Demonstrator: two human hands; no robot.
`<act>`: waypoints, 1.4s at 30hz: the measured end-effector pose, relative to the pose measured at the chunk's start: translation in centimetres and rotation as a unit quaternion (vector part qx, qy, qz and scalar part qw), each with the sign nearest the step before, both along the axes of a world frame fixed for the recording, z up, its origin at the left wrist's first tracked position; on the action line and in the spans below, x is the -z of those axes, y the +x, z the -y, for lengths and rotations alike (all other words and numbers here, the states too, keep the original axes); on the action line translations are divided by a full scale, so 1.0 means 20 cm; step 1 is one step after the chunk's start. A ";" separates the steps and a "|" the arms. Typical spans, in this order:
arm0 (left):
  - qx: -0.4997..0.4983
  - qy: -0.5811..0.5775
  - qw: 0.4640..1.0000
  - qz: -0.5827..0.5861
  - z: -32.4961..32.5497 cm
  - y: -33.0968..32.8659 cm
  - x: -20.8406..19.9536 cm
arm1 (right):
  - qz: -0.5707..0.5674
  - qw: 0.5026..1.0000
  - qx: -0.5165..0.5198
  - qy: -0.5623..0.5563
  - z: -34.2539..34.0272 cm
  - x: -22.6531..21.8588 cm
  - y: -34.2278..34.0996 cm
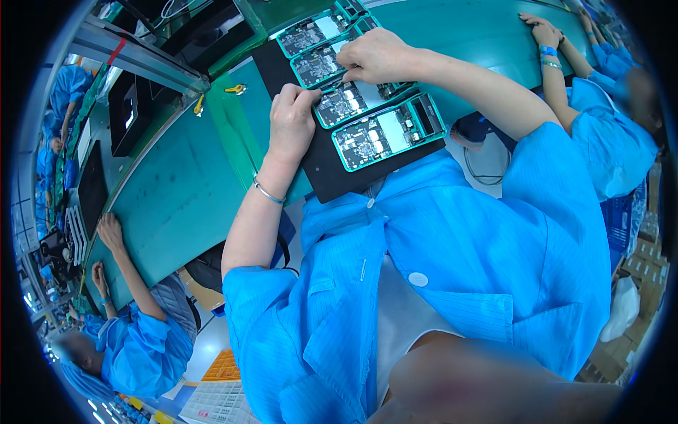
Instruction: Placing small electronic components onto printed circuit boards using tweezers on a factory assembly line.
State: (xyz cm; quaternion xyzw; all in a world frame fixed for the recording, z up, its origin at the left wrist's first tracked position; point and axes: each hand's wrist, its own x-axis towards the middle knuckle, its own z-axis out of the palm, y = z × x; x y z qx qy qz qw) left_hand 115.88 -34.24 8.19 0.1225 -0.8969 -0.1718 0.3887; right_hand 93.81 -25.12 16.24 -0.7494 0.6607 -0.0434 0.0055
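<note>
Several opened phones with teal frames and bare circuit boards lie in a row on a black mat. Nearest to me is one phone that neither hand touches. At the left end of the phone behind it, my left hand has its fingers closed, tips at the frame's corner. My right hand reaches over the phone farther back, its fingers bent and pressed together close to the gap between these two phones. Whatever either hand pinches is too small or hidden to make out.
The mat rests on a green bench. Left of it lie two yellow-handled items, near a metal post. Co-workers' hands rest on the bench at the left and far right. A black tray stands farther left.
</note>
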 end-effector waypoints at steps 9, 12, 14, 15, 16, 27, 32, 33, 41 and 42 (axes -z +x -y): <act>-0.017 0.008 1.000 0.002 -0.01 0.00 0.01 | 0.005 0.999 0.026 0.031 0.02 -0.02 0.02; -0.018 0.002 1.000 0.002 0.00 -0.01 0.01 | 0.009 0.999 0.027 0.036 0.02 -0.03 0.02; -0.014 -0.004 1.000 0.000 0.00 -0.01 0.00 | 0.010 0.999 0.028 0.036 0.02 -0.03 0.02; -0.012 -0.011 1.000 0.003 0.00 -0.01 0.00 | 0.011 0.999 0.032 0.038 0.02 -0.03 0.02; -0.011 -0.019 1.000 0.004 0.00 -0.01 0.00 | 0.011 0.999 0.034 0.040 0.02 -0.03 0.02; 0.075 -0.039 0.994 0.074 0.07 0.00 -0.07 | 0.005 1.000 0.015 0.021 0.01 -0.01 0.01; 0.058 0.041 0.997 0.024 -0.02 0.07 -0.04 | 0.006 0.995 -0.048 -0.082 -0.14 -0.03 0.03; 0.052 0.052 0.997 0.016 -0.07 0.09 -0.03 | 0.018 0.994 -0.056 -0.094 -0.19 -0.02 0.04; 0.032 0.038 0.999 0.000 -0.26 0.16 -0.02 | 0.020 0.999 -0.023 -0.034 -0.40 -0.05 0.14; 0.031 0.038 0.999 -0.001 -0.26 0.16 -0.02 | 0.019 0.999 -0.024 -0.034 -0.40 -0.04 0.14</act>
